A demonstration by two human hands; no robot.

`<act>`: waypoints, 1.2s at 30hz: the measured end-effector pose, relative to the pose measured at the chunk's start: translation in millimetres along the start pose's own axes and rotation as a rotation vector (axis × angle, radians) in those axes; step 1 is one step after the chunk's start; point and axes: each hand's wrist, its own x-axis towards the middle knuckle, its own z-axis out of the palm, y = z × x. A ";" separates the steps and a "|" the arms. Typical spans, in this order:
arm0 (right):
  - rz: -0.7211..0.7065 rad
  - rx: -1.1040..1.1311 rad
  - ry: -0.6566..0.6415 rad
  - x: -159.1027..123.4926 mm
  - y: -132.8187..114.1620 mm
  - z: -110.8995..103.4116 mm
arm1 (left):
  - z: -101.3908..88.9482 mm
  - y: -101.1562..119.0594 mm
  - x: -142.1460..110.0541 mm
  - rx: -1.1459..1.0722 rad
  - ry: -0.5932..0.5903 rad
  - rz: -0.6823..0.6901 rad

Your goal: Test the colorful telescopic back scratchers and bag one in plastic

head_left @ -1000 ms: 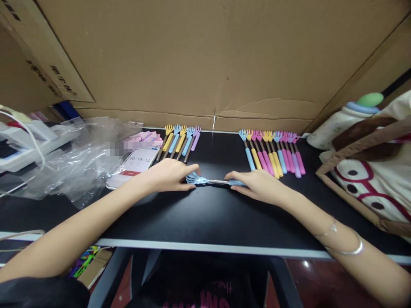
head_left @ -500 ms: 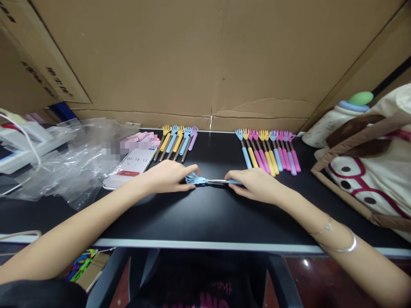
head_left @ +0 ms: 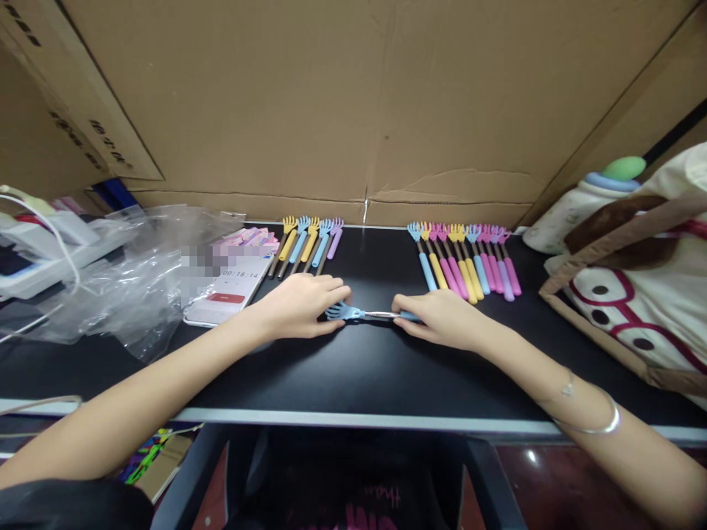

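Note:
A blue back scratcher with a silver metal rod lies level just over the black table, hand-shaped head to the left. My left hand is closed around the head, thumb on the near side and fingers on the far side. At the other end, my right hand grips the blue handle, most of which its fingers hide. A short stretch of rod shows between the two hands.
Colourful back scratchers stand in two rows, one at back left and one at back right. A phone running a timer, clear plastic bags and a power strip are leftward. At right are a bag and a bottle. Cardboard walls the back.
The fingers of my left hand have shifted slightly on the scratcher's head. My right hand keeps its grip on the handle, and the whole view has moved a little.

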 end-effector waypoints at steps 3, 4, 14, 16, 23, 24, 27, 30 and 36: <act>-0.003 -0.011 0.000 -0.2 -1.3 -0.5 | 3.1 0.4 1.0 -0.007 0.022 -0.001; -0.004 -0.015 0.004 -0.3 -1.5 -0.4 | 4.3 0.5 1.3 -0.010 0.033 0.004; -0.060 -0.071 0.096 -0.1 -3.8 5.0 | 15.4 8.6 5.8 0.034 0.116 0.096; -0.072 -0.086 0.136 1.0 -7.1 6.3 | 16.6 12.5 6.3 0.048 0.122 0.090; -0.056 -0.090 0.199 2.4 -15.9 10.7 | 19.3 20.3 7.6 0.057 0.125 0.030; -0.059 -0.100 0.192 2.4 -16.5 11.1 | 19.4 20.5 7.7 0.059 0.128 0.033; -0.057 -0.145 0.183 2.4 -17.5 11.6 | 18.9 20.8 7.8 0.070 0.141 0.036; -0.048 -0.165 0.195 2.4 -17.8 10.7 | 17.4 20.6 7.9 0.077 0.146 0.031; -0.054 -0.197 0.200 3.6 -18.5 7.4 | 11.7 22.0 9.0 0.092 0.143 0.027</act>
